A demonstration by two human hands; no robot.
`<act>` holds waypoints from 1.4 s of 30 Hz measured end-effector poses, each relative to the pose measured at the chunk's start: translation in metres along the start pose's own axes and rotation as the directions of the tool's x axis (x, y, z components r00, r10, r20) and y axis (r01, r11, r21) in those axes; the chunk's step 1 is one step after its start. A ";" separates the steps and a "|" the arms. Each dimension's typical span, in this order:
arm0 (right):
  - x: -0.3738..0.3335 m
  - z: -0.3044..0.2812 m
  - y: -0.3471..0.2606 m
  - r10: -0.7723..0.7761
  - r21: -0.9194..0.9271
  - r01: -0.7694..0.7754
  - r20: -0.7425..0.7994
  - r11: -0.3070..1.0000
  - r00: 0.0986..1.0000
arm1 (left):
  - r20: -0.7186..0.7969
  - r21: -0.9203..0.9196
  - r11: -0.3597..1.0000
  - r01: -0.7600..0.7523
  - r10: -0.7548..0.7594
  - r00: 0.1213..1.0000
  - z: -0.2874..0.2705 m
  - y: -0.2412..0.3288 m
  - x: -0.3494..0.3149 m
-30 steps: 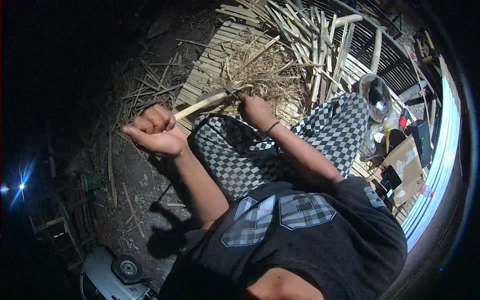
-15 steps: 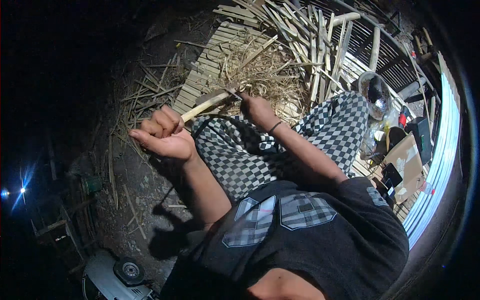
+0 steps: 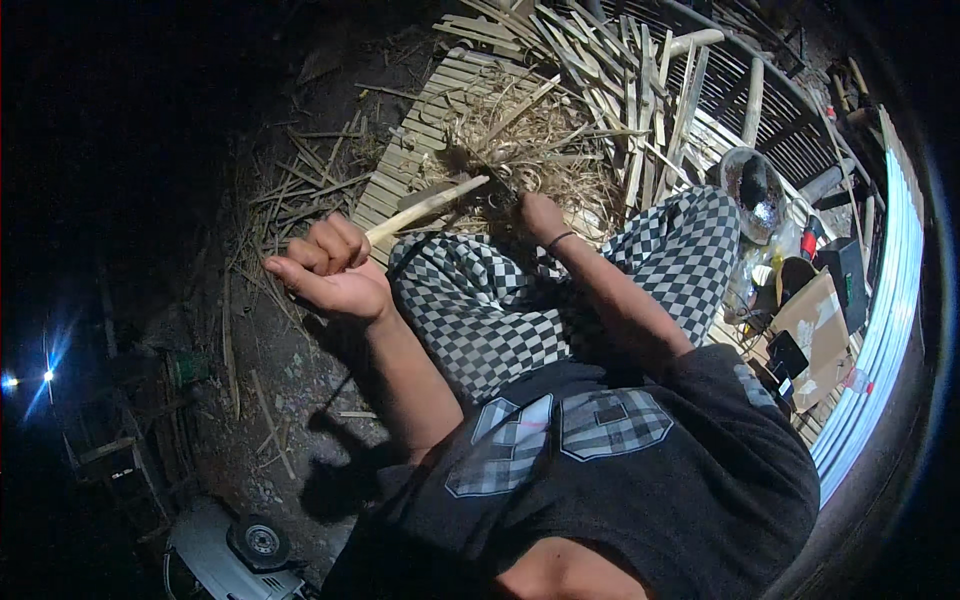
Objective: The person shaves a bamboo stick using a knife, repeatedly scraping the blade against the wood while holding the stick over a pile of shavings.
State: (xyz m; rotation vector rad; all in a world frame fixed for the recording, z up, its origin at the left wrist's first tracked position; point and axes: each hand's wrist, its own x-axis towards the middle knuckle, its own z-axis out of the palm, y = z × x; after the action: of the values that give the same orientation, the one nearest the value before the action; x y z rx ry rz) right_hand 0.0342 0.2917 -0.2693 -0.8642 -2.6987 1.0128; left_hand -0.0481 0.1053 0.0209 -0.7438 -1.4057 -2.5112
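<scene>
My left hand (image 3: 330, 268) is closed around the near end of a pale bamboo strip (image 3: 430, 205). The strip runs up and to the right, over my knees in black-and-white checked trousers (image 3: 520, 310). My right hand (image 3: 538, 215), with a dark band on its wrist, sits at the strip's far end, fingers closed on a small dark tool that is mostly hidden. Just beyond the right hand lies a tangle of thin pale shavings (image 3: 520, 140).
A mat of flat bamboo slats (image 3: 420, 150) lies ahead, with a heap of split bamboo sticks (image 3: 620, 70) behind it. A shiny round bowl (image 3: 755, 190), a cardboard box (image 3: 815, 330) and dark items stand at right. Loose sticks litter the dirt at left (image 3: 290, 190).
My left hand has shifted slightly right and nearer with the strip. The right hand stays at the strip's far end.
</scene>
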 end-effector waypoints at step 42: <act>-0.070 -0.092 -0.156 -0.200 0.234 0.196 -0.007 0.952 0.980 | 0.174 -0.065 0.994 0.084 -0.071 0.982 -0.022 0.001 0.000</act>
State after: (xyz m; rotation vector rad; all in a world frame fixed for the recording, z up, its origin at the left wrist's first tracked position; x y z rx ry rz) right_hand 0.0473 0.2094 -0.0940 -0.5324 -2.5468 1.2606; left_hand -0.0556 0.0866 0.0123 -0.9583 -1.4290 -2.6244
